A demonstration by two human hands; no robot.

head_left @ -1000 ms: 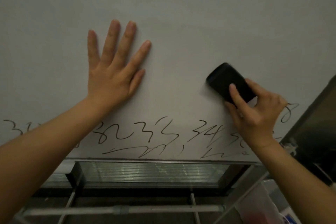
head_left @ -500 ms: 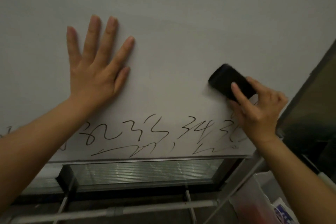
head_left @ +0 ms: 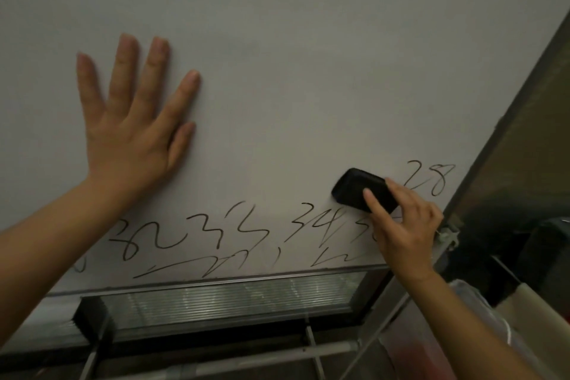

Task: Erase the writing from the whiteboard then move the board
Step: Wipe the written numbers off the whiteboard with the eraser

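A large whiteboard (head_left: 308, 40) fills most of the view, blank across its upper part. Black handwriting (head_left: 191, 234) runs along its bottom strip, with the figures "28" (head_left: 430, 177) near the right edge. My left hand (head_left: 132, 129) lies flat on the board, fingers spread, holding nothing. My right hand (head_left: 404, 228) grips a black eraser (head_left: 361, 190) pressed against the board just above the writing at lower right. My right hand hides some of the scribbles there.
Below the board's bottom frame (head_left: 216, 282) sits a ribbed tray (head_left: 231, 299) and metal stand bars (head_left: 246, 358). A dark panel (head_left: 524, 148) stands right of the board. A plastic bag (head_left: 431, 348) and a black object (head_left: 549, 253) lie at lower right.
My right hand has slid the eraser down to the written row. The "28" at the right is uncovered again. My left hand stays flat on the board.
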